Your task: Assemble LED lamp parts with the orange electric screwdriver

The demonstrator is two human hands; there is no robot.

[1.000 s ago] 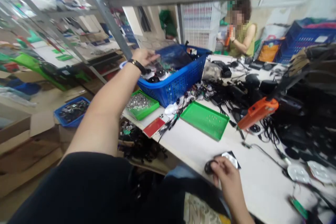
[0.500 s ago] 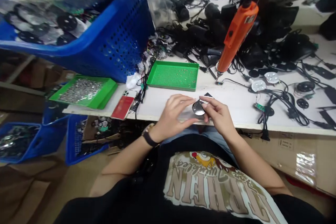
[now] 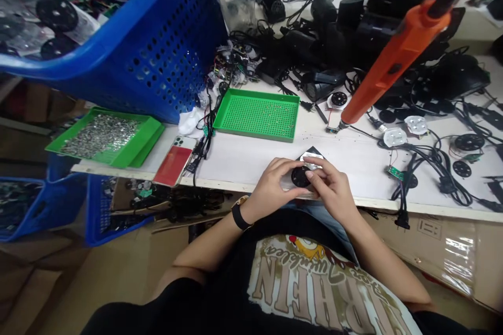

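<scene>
A round black disc (image 3: 299,177) with small holes is held between my two hands over the table's front edge. My left hand (image 3: 271,188) curves around its left side, with forefinger above and thumb below. From the right, my right hand (image 3: 332,186) grips the disc, its thumb pressing on the face. Just behind the fingers, a white plastic piece (image 3: 313,157) lies on a dark square pad (image 3: 313,149). My right fingers partly cover that piece.
An orange electric screwdriver (image 3: 393,65) hangs tilted at the right. Left stand a green tray of screws (image 3: 137,156), a red-backed phone (image 3: 172,164) and a blue basket (image 3: 129,63). A green perforated tray (image 3: 255,136) lies behind; cables (image 3: 438,165) spread rightward.
The disc has turned: its shiny glare is gone and its dark face shows. Both hands sit slightly lower in view, uncovering the white piece, as the view itself has shifted.
</scene>
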